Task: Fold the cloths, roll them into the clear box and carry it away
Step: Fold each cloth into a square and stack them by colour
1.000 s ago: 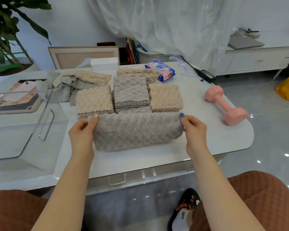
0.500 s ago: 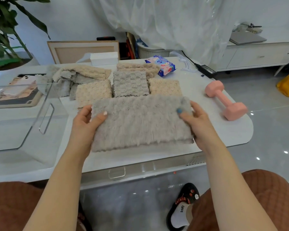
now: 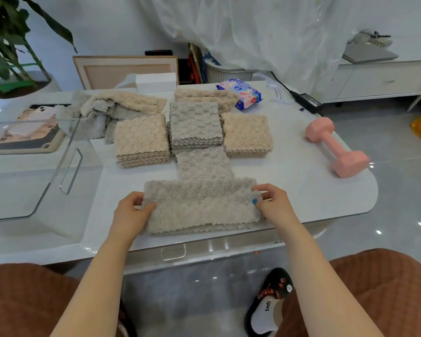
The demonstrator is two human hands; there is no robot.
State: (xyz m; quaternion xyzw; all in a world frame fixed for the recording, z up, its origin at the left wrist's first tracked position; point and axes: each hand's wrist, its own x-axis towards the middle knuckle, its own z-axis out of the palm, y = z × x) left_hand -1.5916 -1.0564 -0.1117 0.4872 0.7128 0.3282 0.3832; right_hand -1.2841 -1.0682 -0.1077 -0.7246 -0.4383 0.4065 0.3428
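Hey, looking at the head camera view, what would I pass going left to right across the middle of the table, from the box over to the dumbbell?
clear box → left beige stack → grey stack → right beige stack → pink dumbbell

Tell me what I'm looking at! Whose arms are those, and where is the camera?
There is no machine here, just a person. The camera sits on their head and looks down, so you see their two arms as if they were yours. The left hand and the right hand each grip one end of a fluffy grey cloth, which lies on the white table near its front edge. Behind it stand folded cloths: a beige stack, a grey stack and a second beige stack. A loose pile lies further back. The clear box sits on the left, and a pink dumbbell on the right.
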